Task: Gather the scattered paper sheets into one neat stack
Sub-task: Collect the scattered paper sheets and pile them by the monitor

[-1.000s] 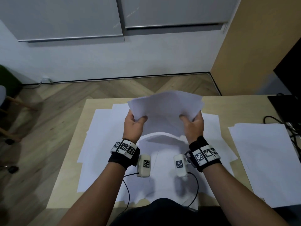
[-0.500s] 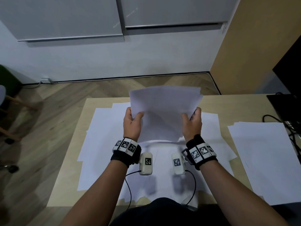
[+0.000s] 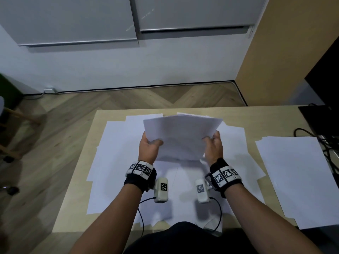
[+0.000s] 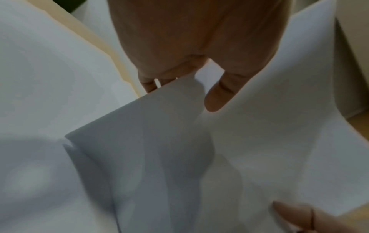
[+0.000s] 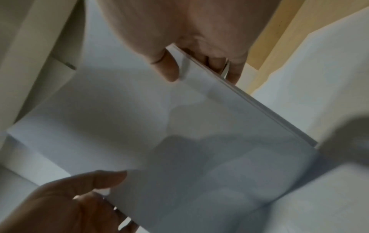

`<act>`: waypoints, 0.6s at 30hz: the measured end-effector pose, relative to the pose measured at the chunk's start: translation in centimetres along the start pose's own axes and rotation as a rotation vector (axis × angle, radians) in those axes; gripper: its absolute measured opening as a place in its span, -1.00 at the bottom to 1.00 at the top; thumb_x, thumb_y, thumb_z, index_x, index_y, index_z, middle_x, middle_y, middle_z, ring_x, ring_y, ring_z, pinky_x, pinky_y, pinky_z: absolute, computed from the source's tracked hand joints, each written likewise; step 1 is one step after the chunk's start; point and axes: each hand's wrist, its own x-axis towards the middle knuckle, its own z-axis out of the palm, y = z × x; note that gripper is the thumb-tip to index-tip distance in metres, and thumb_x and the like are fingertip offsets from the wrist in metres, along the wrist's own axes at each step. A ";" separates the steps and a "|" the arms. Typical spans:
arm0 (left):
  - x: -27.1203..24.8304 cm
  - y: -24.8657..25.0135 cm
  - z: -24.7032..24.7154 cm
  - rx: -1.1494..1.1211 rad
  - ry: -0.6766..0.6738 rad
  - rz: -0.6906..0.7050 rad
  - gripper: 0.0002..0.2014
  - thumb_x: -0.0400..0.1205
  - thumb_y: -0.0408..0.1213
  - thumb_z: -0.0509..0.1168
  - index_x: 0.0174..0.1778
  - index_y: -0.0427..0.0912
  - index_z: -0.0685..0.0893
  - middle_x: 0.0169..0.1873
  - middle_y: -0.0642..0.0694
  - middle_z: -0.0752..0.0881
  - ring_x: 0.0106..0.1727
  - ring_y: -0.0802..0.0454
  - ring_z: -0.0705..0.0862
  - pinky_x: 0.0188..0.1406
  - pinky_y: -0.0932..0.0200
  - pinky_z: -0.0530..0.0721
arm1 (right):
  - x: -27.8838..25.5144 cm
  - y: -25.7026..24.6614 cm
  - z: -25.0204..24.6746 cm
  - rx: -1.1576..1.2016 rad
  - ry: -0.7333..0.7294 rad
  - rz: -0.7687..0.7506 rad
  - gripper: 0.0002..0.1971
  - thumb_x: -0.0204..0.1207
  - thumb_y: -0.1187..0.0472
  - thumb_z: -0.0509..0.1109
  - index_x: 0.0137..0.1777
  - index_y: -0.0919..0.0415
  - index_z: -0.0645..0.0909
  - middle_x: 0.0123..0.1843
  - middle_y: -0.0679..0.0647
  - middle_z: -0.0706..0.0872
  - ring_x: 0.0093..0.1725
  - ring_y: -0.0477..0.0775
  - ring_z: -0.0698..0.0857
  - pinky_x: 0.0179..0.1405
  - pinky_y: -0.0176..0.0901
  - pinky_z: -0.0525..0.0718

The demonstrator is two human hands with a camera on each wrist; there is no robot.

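A person's left hand (image 3: 149, 148) and right hand (image 3: 213, 150) held a sheaf of white paper sheets (image 3: 181, 137) between them, lifted off a light wooden table (image 3: 78, 180) and tilted up toward the far edge. The left hand gripped the sheaf's left side, its thumb (image 3: 157, 143) lying on the upper face while the fingers (image 4: 147, 85) curled beneath the paper; seen from the left wrist, the thumb tip (image 4: 214, 100) pressed down on the top sheet. The right hand gripped the right side the same way, thumb (image 5: 169, 69) on top and fingers (image 5: 233, 71) wrapped under the layered edge, which ran straight in the right wrist view. More loose sheets (image 3: 113, 162) lay overlapping and askew on the table under and around the hands, spreading from the left side past the middle. A separate pile of paper (image 3: 297, 178) lay flat well apart on the right, near black cables (image 3: 328, 149) and a dark device (image 3: 319, 118) at the table's right edge. Both wrists wore black bands (image 3: 140, 177) carrying black-and-white marker tags, with small white camera units (image 3: 161, 189) hanging below them.
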 end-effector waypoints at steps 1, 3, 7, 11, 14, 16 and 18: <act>0.0 -0.4 0.0 0.028 -0.012 -0.013 -0.65 0.33 -0.36 0.37 0.05 -0.05 0.67 -0.06 -0.07 0.79 0.02 -0.13 0.74 0.02 -0.02 0.69 | -0.1 0.4 0.1 -0.014 -0.037 0.019 -0.67 0.33 0.14 0.24 0.09 0.18 0.58 -0.11 -0.03 0.74 -0.10 0.10 0.66 -0.22 -0.28 0.62; 0.0 -0.7 0.2 0.047 -0.045 -0.030 -0.70 0.42 -0.44 0.35 0.05 -0.08 0.69 -0.07 -0.09 0.80 0.05 -0.19 0.73 0.05 -0.05 0.68 | -0.3 0.7 0.5 -0.035 -0.061 0.040 -0.63 0.29 0.12 0.22 0.08 0.15 0.64 -0.11 -0.02 0.74 -0.12 0.07 0.65 -0.33 -0.42 0.57; 0.0 0.0 0.2 0.008 -0.020 0.016 -0.72 0.36 -0.34 0.34 -0.02 -0.06 0.71 -0.10 -0.10 0.80 -0.03 -0.13 0.73 0.07 -0.09 0.69 | -0.2 -0.1 0.6 0.031 -0.003 -0.024 -0.66 0.35 0.17 0.20 0.11 0.08 0.62 -0.07 -0.09 0.76 -0.08 0.01 0.68 -0.07 -0.15 0.64; 0.2 -0.5 -0.2 0.019 -0.014 0.056 -0.65 0.35 -0.30 0.38 0.07 -0.05 0.68 -0.01 -0.11 0.80 0.04 -0.11 0.74 0.06 -0.05 0.70 | -0.3 0.0 0.5 0.023 -0.002 -0.045 -0.62 0.39 0.18 0.23 0.22 0.07 0.57 -0.03 -0.10 0.75 -0.04 -0.08 0.70 -0.05 -0.24 0.65; 0.2 -1.9 -0.3 0.188 -0.048 -0.033 -0.59 0.29 -0.23 0.36 0.09 -0.11 0.65 -0.02 -0.12 0.77 0.08 -0.16 0.73 0.08 -0.13 0.70 | -0.2 1.5 1.1 -0.117 -0.087 0.067 -0.56 0.45 0.29 0.29 0.36 0.10 0.52 0.06 0.04 0.73 0.07 0.17 0.68 0.03 -0.14 0.60; 0.3 -2.7 -0.3 0.270 -0.053 -0.047 -0.61 0.27 -0.20 0.32 0.02 -0.18 0.66 -0.08 -0.13 0.77 0.03 -0.20 0.71 0.01 -0.15 0.69 | 0.1 2.3 1.6 -0.157 -0.089 0.114 -0.52 0.47 0.38 0.29 0.42 0.14 0.50 0.10 0.08 0.71 0.10 0.19 0.67 0.07 -0.17 0.54; 0.6 -2.5 -0.4 0.288 -0.043 -0.022 -0.63 0.29 -0.21 0.33 0.01 -0.24 0.69 -0.13 -0.13 0.76 -0.04 -0.18 0.70 -0.14 0.04 0.64 | 0.3 2.1 1.9 -0.123 -0.041 0.101 -0.53 0.43 0.33 0.29 0.38 0.17 0.53 0.05 0.09 0.73 0.05 0.17 0.67 0.04 -0.21 0.52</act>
